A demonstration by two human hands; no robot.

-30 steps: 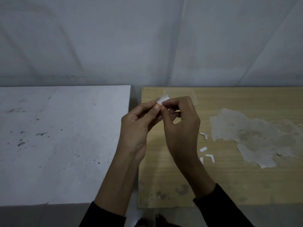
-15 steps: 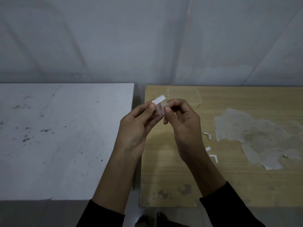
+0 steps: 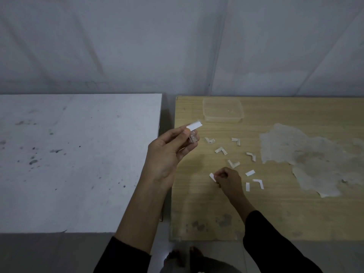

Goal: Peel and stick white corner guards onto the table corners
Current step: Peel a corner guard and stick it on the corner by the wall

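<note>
My left hand point(image 3: 167, 154) pinches the corner guard point(image 3: 194, 127), at eleven o'clock from my right hand point(image 3: 229, 180), which pinches what seems a white strip point(image 3: 212, 177) low over the wooden table point(image 3: 216, 209).

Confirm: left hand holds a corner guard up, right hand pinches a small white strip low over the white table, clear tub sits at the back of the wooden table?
Not quite. In the head view the right hand pinches the small white strip low over the wooden table, not the white table. The left hand, corner guard and clear tub are as stated.
</note>
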